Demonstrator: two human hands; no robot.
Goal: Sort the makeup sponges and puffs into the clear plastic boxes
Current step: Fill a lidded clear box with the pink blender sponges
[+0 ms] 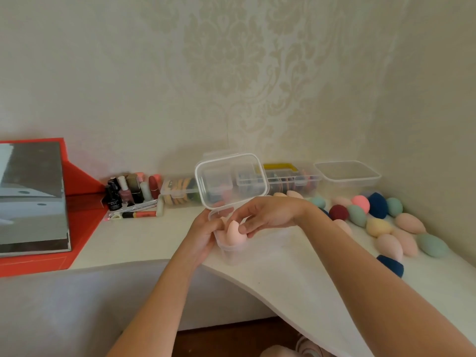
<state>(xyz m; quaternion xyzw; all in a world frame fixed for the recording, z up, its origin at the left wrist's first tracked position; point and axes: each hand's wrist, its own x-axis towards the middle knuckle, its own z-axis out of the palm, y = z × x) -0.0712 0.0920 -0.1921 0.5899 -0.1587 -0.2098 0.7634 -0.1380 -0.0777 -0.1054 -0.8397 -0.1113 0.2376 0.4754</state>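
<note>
right hand (268, 215) pinches a pink sponge (235, 234) and sets it into the small clear box (231, 249), lid (231, 180) tipped up behind. left hand (206, 233) wraps the box's near side, steadying it at the table (296, 266) edge. early days, i'd say: a big spread of loose sponges (381, 222) waits to the right, and an empty box (347, 175) sits at the back. puffs (180, 191) fill another box. writing on the bottles (126, 193) is too small to read.

Nail polish bottles (126, 193) beside red box (82, 202); mirror (31, 197) left.
</note>
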